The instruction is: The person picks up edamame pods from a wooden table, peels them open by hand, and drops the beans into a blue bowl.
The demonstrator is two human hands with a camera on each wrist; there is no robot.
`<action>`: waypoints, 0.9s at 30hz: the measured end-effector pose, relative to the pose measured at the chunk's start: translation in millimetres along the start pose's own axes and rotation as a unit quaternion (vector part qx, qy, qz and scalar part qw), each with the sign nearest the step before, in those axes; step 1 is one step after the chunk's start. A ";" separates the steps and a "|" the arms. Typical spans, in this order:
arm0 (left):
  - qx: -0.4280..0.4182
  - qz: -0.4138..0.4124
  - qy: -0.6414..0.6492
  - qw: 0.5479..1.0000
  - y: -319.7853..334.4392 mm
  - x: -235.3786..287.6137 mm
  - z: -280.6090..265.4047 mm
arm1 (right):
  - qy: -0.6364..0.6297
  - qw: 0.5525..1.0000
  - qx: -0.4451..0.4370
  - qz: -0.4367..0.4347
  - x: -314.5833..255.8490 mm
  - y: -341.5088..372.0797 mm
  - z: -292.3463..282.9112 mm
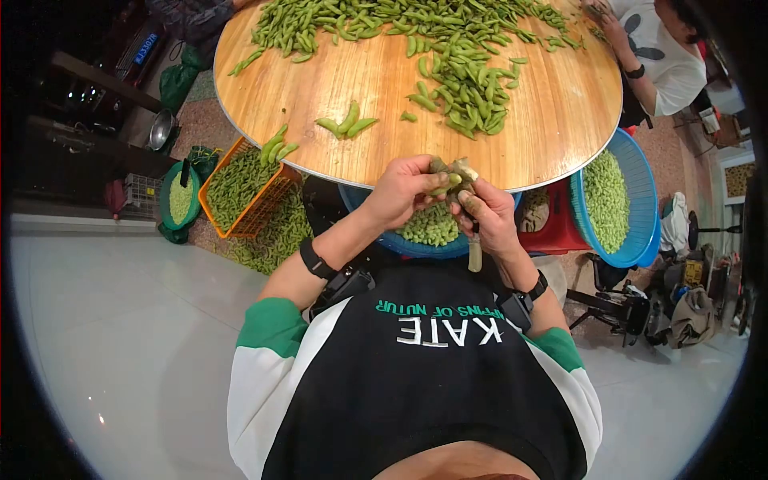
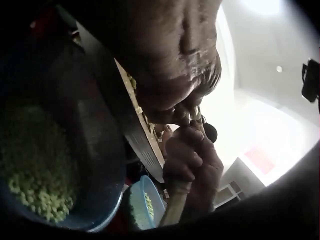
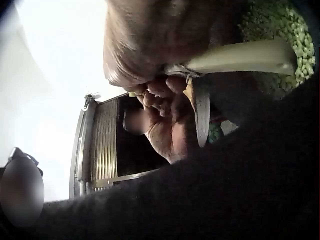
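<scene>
Just off the near edge of the round wooden table (image 1: 352, 160), both hands meet fingertip to fingertip in front of the body. The left hand (image 1: 398, 194) pinches a green bean pod (image 1: 454, 180) between thumb and fingers, whose tips look darkly stained. Curled fingers of the right hand (image 1: 492, 216) grip a tool with a pale handle (image 1: 475, 256) pointing back toward the body; its working end is hidden among the fingers. In the right wrist view that handle (image 3: 240, 57) sticks out from under the palm. Below the hands, shelled green beans (image 1: 430, 228) lie in a blue basin (image 1: 416, 246).
A large pile of pods (image 1: 472, 88) covers the far table, with a few loose pods (image 1: 348, 124) nearer. An orange crate (image 1: 260, 210) of pods stands left, a blue basket (image 1: 588, 214) of shelled beans right. Another person (image 1: 656, 60) works at the far right.
</scene>
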State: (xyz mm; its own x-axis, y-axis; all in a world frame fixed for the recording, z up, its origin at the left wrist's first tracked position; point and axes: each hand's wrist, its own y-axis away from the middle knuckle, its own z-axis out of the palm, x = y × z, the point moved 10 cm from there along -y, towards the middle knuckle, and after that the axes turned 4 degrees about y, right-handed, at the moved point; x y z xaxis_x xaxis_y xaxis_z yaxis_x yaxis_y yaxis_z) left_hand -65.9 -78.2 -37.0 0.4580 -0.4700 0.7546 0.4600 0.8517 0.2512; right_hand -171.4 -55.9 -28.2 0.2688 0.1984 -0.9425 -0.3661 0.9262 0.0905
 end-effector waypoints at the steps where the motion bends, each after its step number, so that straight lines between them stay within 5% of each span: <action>1: 0.001 0.000 0.000 1.000 -2.0 -0.9 -4.2 | -0.030 0.999 -0.016 0.004 1.4 -0.9 2.1; 2: -0.019 -0.029 0.038 0.999 -4.0 -8.8 -5.8 | -0.030 0.999 -0.017 0.005 5.2 -2.1 2.3; 4: -0.038 -0.058 0.075 0.995 -3.1 -15.3 -1.4 | 0.336 0.923 0.029 -0.188 -22.4 2.4 6.5; 5: -0.009 -0.019 -0.026 0.999 -2.8 -11.1 -3.9 | 0.336 0.923 0.029 -0.187 -20.3 2.8 7.1; 7: 0.022 0.023 -0.126 0.992 -3.2 -3.5 -3.0 | 0.313 0.935 0.069 -0.154 -18.2 3.0 1.0; 8: 0.033 0.068 -0.214 0.974 -2.6 6.0 -0.7 | 0.241 0.965 0.085 -0.063 -8.0 4.4 -8.1; 12: 0.037 0.171 -0.365 0.914 0.8 20.4 9.5 | 0.260 0.949 0.115 -0.139 -19.1 5.3 -10.2; 16: 0.035 0.165 -0.499 0.850 15.8 37.1 20.2 | 0.248 0.951 0.109 -0.151 -20.9 7.1 -15.3; 18: 0.053 0.342 -0.587 0.732 40.2 69.2 36.9 | 0.242 0.953 0.082 -0.160 -27.8 8.9 -10.9; 21: 0.119 0.338 -0.655 0.665 49.6 92.4 10.8 | 0.127 0.985 0.078 -0.085 -25.9 10.8 -20.4; 24: 0.151 0.359 -0.753 0.530 51.3 113.2 4.6 | -0.008 0.996 0.028 -0.080 -35.9 10.0 -17.8; 27: 0.172 0.384 -0.707 0.568 37.1 129.5 -14.2 | -0.111 0.979 -0.060 -0.159 -91.6 21.5 7.2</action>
State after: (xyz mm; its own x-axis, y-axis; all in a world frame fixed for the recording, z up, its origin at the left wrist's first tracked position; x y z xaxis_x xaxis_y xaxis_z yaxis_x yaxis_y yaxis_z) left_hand 21.3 -110.7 61.4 -0.7575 0.5212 0.3932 0.2508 0.7883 -0.5618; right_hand -197.5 -51.8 62.4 0.5686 -0.0162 -0.8224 -0.3305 0.9111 -0.2465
